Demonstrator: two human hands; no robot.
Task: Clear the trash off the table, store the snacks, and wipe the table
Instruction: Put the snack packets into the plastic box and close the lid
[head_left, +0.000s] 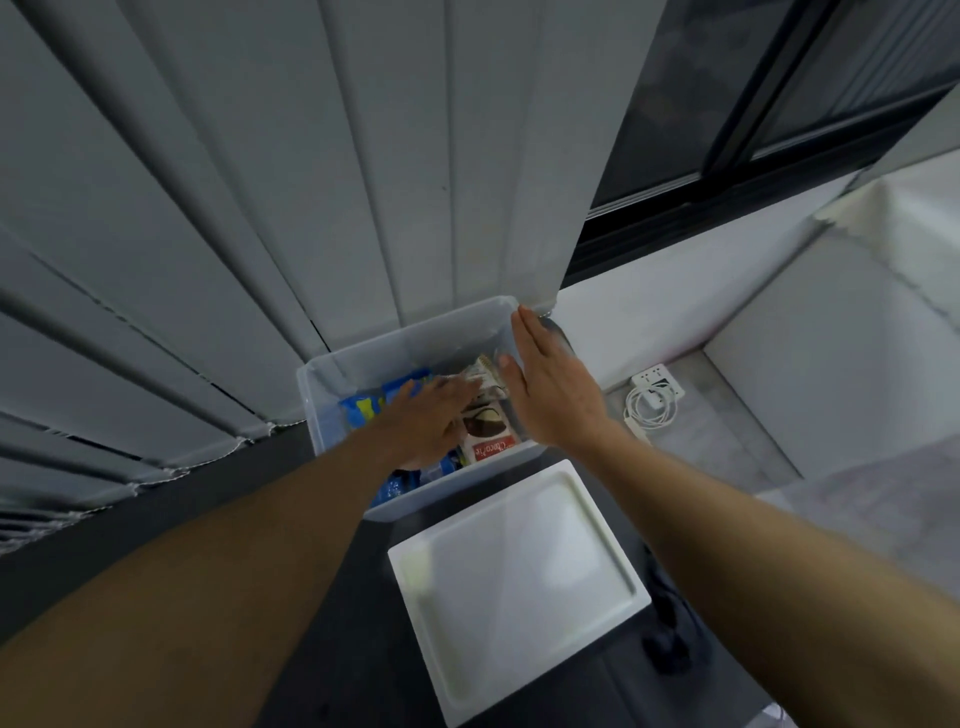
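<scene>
Grey blinds (260, 234) are hanging behind the clear plastic box (405, 332) and filling the space to its left. A dark window (779, 104) is showing above and to the right of the box. The dark surface (218, 499) is carrying the box at its far edge. A white lid (519, 582) is lying flat just in front of the box, nearly touching its near wall.

The left hand (423, 421) is reaching down into the box, palm down over the snacks. Its grip is apart, with the fingers lying straight, though blur is hiding whether they are touching a packet. The right hand (553, 392) is hovering flat at the box's right wall, its grip also apart, fingers straight and side by side.

Inside the box, blue packets (363, 408) are lying on the left, a red pie packet (488, 441) is sitting near the front right, and a pale wrapper (480, 371) is lying behind it. A white power strip (657, 387) with a coiled cable (649, 410) is lying to the right of the box.
</scene>
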